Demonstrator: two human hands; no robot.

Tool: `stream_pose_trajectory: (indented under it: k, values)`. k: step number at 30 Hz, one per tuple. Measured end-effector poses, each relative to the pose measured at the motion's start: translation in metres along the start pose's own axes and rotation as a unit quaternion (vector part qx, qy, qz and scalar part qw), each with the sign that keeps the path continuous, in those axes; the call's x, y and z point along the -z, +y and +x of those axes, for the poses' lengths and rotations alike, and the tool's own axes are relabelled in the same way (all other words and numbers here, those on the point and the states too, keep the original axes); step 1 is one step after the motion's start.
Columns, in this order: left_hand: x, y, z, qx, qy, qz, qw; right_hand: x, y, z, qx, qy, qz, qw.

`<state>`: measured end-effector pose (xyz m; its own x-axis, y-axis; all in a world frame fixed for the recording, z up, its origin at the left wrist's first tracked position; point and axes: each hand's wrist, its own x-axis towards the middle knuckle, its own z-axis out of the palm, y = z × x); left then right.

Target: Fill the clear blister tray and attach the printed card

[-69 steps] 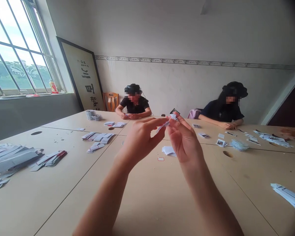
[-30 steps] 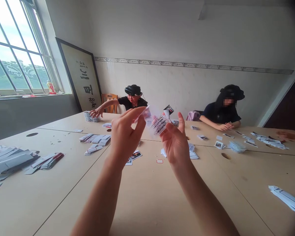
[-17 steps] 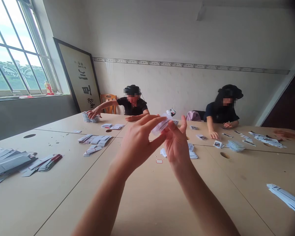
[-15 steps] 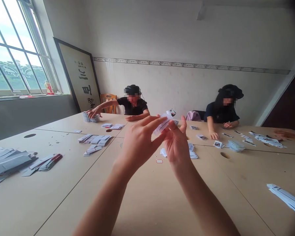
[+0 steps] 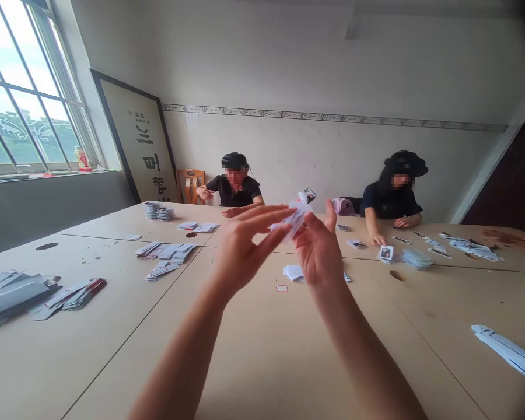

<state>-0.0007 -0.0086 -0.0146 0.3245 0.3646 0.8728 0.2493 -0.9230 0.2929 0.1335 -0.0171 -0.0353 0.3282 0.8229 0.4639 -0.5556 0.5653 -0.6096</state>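
counter [image 5: 262, 350] tan, wide | two seated people at counter's far edge | card piles [image 5: 166, 256] on counter, far left | left hand [image 5: 240, 251] and right hand [image 5: 319, 251] raised above counter centre | both grips pinch small clear packet [image 5: 294, 219] between fingertips

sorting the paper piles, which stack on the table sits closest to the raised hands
The small white stack lying just beyond the right hand, beside a tiny red-edged label. The grey piles lie farther off toward the window side, beyond the left hand.
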Motion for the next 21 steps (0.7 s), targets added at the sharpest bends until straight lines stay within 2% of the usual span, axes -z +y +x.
stream_pose_trajectory:
  k: [3,4,8,11,14,17,21]
  values:
    - [0.005,-0.008,0.004,0.082,0.038,-0.097,0.991,-0.003,-0.006,-0.004,0.017,-0.02,-0.003,1.0]
    - [0.006,-0.011,0.005,0.104,0.031,-0.126,0.986,-0.005,-0.008,-0.006,0.022,-0.024,-0.003,0.999]
    - [0.004,-0.014,0.006,0.153,-0.095,-0.253,0.95,-0.012,-0.015,-0.009,0.032,-0.025,-0.02,0.999]
    - [0.003,-0.017,0.006,0.16,-0.134,-0.289,0.934,-0.013,-0.021,-0.007,0.027,-0.042,-0.047,0.998]
    - [0.003,-0.023,0.006,0.182,-0.129,-0.268,0.937,-0.007,-0.028,-0.002,0.055,-0.042,-0.086,0.994]
    - [0.004,-0.029,0.006,0.22,-0.094,-0.247,0.939,0.003,-0.034,0.005,0.119,-0.021,-0.126,0.985]
    - [0.001,-0.025,0.004,0.243,-0.077,-0.263,0.93,0.016,-0.04,0.009,0.169,-0.026,-0.143,0.975]
